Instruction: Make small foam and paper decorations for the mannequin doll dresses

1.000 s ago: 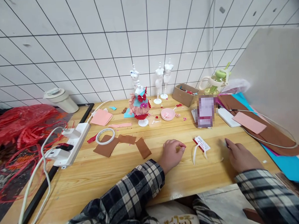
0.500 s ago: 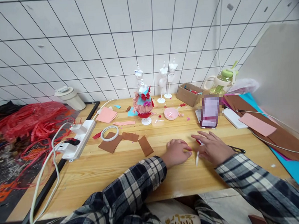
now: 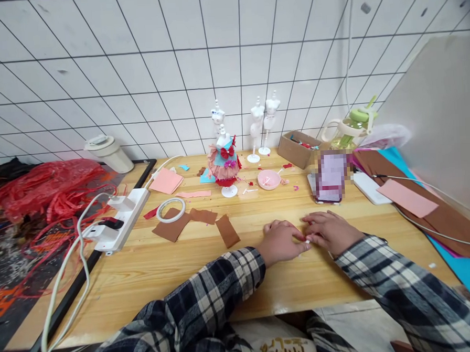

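The plaid sleeves [image 3: 215,282] are navy, black and cream, the tiny fingertip scrap [image 3: 307,241] white, the doll-sized dress [image 3: 222,171] blue, pink and red, the bowl [image 3: 269,187] pink, the wall tiles [image 3: 219,19] dark-lined white.

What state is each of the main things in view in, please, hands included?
Left hand: curled, at a small white piece
Right hand: bent, at the same piece
Front dress form: upright, dressed
Phone: propped up, screen lit
Cardboard box: open, items inside
Pink bowl: upright, bits inside
Green-lidded bottle: upright, lid on
Power strip: plugs inserted
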`<action>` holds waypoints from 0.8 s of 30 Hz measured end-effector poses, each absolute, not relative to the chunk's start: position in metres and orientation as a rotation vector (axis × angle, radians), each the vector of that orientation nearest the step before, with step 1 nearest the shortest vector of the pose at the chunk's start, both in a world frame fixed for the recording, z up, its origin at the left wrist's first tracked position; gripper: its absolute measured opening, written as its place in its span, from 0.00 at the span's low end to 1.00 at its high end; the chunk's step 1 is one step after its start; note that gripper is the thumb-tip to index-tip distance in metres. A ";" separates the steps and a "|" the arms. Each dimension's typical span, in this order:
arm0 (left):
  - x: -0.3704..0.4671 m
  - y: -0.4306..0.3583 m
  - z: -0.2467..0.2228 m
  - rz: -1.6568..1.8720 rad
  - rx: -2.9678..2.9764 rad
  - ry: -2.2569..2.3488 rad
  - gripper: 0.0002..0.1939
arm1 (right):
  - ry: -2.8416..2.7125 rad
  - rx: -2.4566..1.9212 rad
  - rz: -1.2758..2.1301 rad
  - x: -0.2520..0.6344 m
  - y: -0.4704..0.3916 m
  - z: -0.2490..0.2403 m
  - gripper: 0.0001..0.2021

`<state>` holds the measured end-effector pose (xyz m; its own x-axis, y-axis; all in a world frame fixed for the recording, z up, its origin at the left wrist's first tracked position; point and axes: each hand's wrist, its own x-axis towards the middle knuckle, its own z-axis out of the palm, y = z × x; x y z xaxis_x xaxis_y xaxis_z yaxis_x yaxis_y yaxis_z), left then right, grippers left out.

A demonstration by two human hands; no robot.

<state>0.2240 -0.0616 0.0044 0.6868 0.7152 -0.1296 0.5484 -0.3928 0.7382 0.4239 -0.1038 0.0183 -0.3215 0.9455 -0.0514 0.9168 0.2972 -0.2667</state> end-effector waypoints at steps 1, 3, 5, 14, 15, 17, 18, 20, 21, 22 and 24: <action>0.224 -0.061 0.005 0.261 2.100 0.962 0.19 | -2.437 -1.734 0.402 0.425 -0.103 0.016 0.09; 0.224 -0.061 0.005 0.243 2.117 0.949 0.18 | -2.428 -1.690 0.445 0.427 -0.101 0.011 0.06; 0.225 -0.062 0.005 0.233 2.148 0.947 0.16 | -2.410 -1.652 0.473 0.428 -0.099 0.006 0.04; 0.234 -0.065 -0.001 0.322 2.275 0.972 0.12 | -2.207 -1.452 0.535 0.430 -0.102 -0.008 0.07; 0.235 -0.064 -0.002 0.313 2.262 0.945 0.11 | -2.203 -1.428 0.537 0.430 -0.103 -0.010 0.07; 0.236 -0.062 -0.005 0.290 2.215 0.884 0.09 | -2.206 -1.370 0.538 0.430 -0.105 -0.013 0.07; 0.236 -0.061 -0.006 0.287 2.185 0.860 0.08 | -2.196 -1.349 0.536 0.429 -0.107 -0.015 0.08; 0.237 -0.060 -0.010 0.326 2.132 0.838 0.07 | -2.124 -1.356 0.519 0.428 -0.111 -0.019 0.10; 0.237 -0.059 -0.012 0.362 2.116 0.832 0.06 | -2.070 -1.379 0.509 0.427 -0.113 -0.021 0.11; 0.236 -0.060 -0.014 0.403 2.108 0.826 0.06 | -2.015 -1.404 0.503 0.427 -0.115 -0.022 0.12; 0.235 -0.061 -0.016 0.489 2.103 0.815 0.06 | -1.931 -1.433 0.514 0.425 -0.119 -0.025 0.12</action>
